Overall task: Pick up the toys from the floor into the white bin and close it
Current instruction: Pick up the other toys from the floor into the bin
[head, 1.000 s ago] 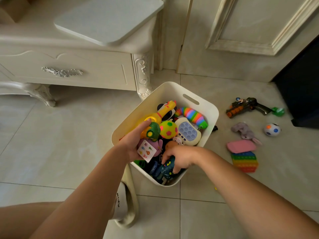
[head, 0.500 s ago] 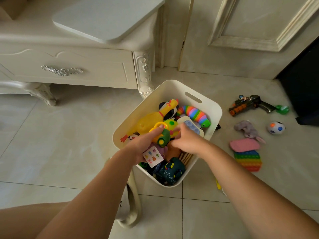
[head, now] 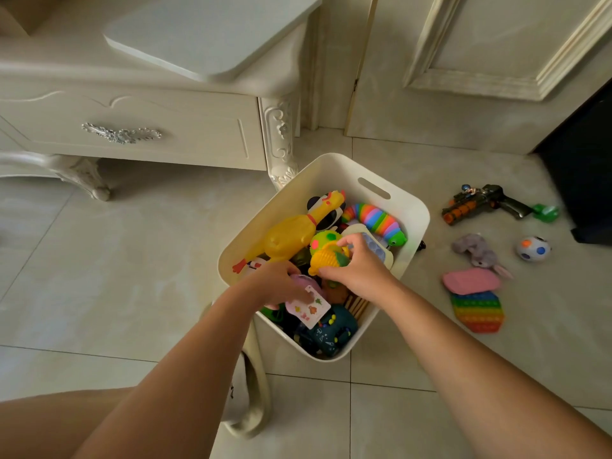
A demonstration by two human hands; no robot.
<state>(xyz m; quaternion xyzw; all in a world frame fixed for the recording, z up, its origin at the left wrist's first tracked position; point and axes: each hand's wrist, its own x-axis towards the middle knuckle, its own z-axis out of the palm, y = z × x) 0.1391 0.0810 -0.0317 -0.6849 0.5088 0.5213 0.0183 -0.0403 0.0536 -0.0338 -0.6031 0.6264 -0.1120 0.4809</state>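
Both my hands were down in the white bin (head: 344, 170) on the floor. My right hand (head: 361, 270) had its fingers curled round a yellow ribbed toy (head: 326, 258). My left hand (head: 281, 286) pinched a pink toy (head: 304, 281) with a sticker card (head: 309, 308).

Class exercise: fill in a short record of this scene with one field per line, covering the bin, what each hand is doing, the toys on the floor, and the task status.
Bin: white bin, open, crowded with toys
Right hand: gripping a yellow ribbed toy over the bin
Left hand: in the bin, on a pink card
On floor: toy gun, plush rabbit, spotted ball, pink pad, rainbow pop pad
Status: unfinished
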